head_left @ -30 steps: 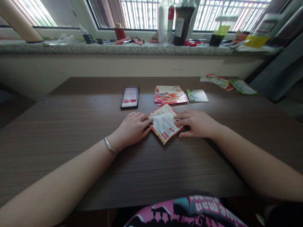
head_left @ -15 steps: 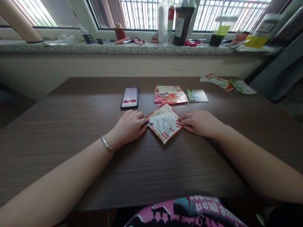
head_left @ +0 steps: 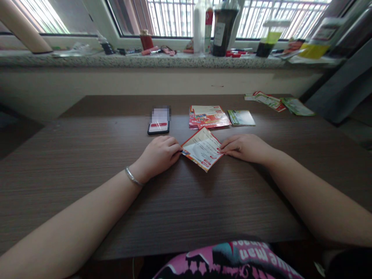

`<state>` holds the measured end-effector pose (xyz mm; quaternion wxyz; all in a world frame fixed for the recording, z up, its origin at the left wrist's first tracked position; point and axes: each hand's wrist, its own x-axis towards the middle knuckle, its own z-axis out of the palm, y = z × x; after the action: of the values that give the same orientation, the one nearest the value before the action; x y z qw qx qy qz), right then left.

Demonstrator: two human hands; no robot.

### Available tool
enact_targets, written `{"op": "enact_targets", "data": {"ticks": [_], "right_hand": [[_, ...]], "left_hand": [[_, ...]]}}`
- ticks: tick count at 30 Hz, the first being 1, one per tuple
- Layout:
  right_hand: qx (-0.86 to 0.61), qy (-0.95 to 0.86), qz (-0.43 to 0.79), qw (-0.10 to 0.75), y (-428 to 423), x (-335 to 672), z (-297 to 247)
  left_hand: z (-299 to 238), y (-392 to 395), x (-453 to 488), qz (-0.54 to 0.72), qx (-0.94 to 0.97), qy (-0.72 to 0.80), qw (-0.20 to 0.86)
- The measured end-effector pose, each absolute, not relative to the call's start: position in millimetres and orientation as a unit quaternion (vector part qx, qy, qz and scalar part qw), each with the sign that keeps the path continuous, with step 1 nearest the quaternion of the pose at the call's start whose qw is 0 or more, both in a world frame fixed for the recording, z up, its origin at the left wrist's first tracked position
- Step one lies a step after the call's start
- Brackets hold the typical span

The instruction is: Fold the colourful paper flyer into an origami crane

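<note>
A red and white folded paper leaflet (head_left: 202, 150) lies as a diamond on the dark wooden table (head_left: 87, 155). My left hand (head_left: 158, 155) has its fingers curled and pinches the leaflet's left corner. My right hand (head_left: 247, 148) pinches the right corner with the fingers drawn together. The near corner of the leaflet is lifted a little off the table. A silver bracelet (head_left: 132, 177) sits on my left wrist.
A phone (head_left: 159, 123) lies beyond my left hand. A stack of red leaflets (head_left: 207, 116) and a green one (head_left: 241, 117) lie behind the folded leaflet, more papers (head_left: 276, 101) at the far right. Bottles (head_left: 222, 27) and small items crowd the windowsill.
My right hand went from lying flat on the leaflet to pinching its right corner. My left fingers slid off the sheet to its left corner. The leaflet's near point has risen slightly.
</note>
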<state>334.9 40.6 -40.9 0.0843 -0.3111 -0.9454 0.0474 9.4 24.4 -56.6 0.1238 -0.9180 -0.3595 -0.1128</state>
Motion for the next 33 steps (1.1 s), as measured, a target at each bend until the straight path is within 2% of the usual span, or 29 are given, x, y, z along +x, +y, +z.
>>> {"op": "enact_targets", "data": {"ticks": [7,15,21,24,27,33], "right_hand": [[-0.286,-0.954,-0.017,0.085,36,333,-38],[-0.321,-0.944,-0.045,0.066,32,335,-34],[-0.327,-0.943,-0.020,0.062,37,339,-40],[-0.329,-0.942,-0.018,0.055,37,339,-40],[-0.328,-0.943,-0.008,0.061,35,337,-40],[-0.367,-0.926,-0.022,0.087,32,330,-44]], "left_hand": [[-49,25,8,-0.085,-0.922,-0.314,0.211],[-39,22,7,-0.041,-0.917,-0.309,0.249],[-48,25,2,-0.063,-0.908,-0.365,0.199],[-50,26,-1,-0.117,-0.901,-0.389,0.152],[-48,25,-1,-0.162,-0.919,-0.341,0.117],[-48,24,1,-0.141,-0.941,-0.282,0.121]]}}
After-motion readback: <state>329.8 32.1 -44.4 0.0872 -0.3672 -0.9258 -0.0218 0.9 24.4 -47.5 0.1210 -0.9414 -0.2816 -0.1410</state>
